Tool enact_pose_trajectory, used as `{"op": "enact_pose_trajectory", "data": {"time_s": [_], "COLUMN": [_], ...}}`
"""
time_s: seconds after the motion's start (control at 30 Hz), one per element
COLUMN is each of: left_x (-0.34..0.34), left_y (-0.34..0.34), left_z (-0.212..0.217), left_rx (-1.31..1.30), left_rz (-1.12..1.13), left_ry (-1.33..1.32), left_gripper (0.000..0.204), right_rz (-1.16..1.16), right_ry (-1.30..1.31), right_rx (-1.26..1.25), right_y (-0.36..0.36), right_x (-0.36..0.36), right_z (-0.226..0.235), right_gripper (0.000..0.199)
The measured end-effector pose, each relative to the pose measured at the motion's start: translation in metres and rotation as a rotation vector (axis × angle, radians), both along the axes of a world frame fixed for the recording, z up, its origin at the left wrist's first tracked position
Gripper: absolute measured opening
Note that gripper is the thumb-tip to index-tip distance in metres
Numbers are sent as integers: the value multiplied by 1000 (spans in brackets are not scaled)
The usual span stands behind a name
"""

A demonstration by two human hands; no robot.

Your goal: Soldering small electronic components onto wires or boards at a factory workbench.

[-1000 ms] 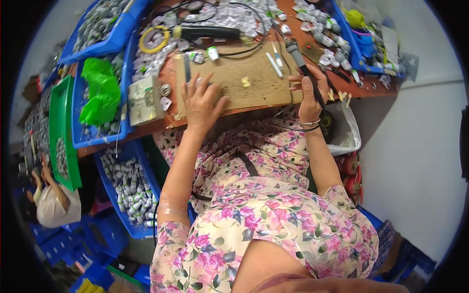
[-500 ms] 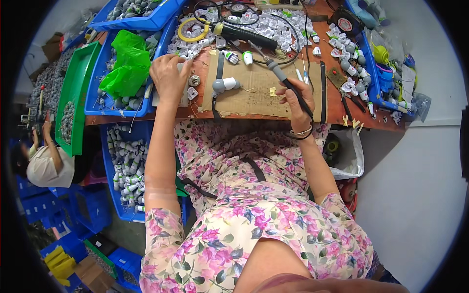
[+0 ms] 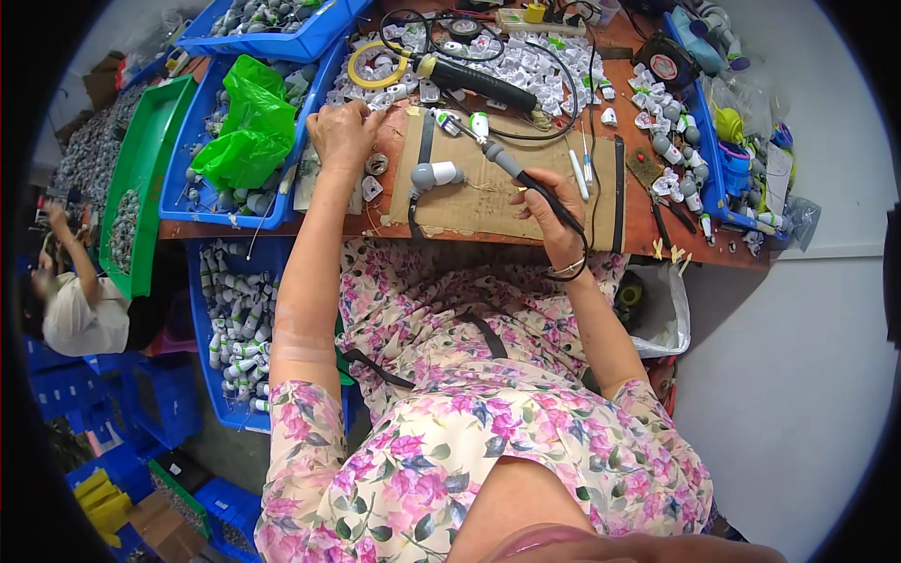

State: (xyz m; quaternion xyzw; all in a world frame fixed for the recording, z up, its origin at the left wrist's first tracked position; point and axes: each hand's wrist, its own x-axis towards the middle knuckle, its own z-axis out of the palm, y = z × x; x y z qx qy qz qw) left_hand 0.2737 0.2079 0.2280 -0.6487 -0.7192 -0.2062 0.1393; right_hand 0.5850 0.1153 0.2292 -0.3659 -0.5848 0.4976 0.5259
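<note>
My right hand [image 3: 556, 223] grips a soldering iron [image 3: 507, 161] by its black-and-grey handle. The iron's tip points up and left, close to a small white-and-green part [image 3: 449, 122] at the top of the cardboard mat [image 3: 507, 202]; whether they touch I cannot tell. My left hand [image 3: 343, 139] is bent over the near edge of the white parts, its fingers curled down and the fingertips hidden. Between the hands, a grey-and-white bulb-shaped piece [image 3: 437, 175] lies on the mat. Next to the small part stands another white-and-green piece [image 3: 479, 124].
White plastic parts [image 3: 554, 70] heap behind the mat, with a yellow tape roll [image 3: 377, 64] and a black tube-shaped tool [image 3: 479, 83]. A white pen [image 3: 577, 175] and pliers [image 3: 671, 220] lie right. Blue bins [image 3: 282, 211] flank the table; a co-worker [image 3: 84, 300] sits far left.
My right hand has moved left and slightly down, bringing the iron's tip to the small white-and-green part. My left hand has shifted slightly right, fingers still curled. The co-worker's arm has risen.
</note>
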Motion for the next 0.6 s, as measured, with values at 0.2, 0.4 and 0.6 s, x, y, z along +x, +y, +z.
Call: {"op": "enact_pose_trajectory", "data": {"time_s": [0.2,0.4,0.6], "left_x": [-2,2,7], "left_y": [0,-15,-19], "left_z": [-2,4,5], "left_rx": [128,95,42], "left_rz": [-336,-583,-545], "left_ry": [-88,-35,-33], "left_gripper": [12,8,7], "right_rz": [28,51,-5], "right_ry": [16,119,223], "right_rx": [-48,-145,-207], "right_y": [1,7,12], "right_x": [-2,-14,-34], "right_z": [6,3,-13], "right_gripper": [29,30,28]}}
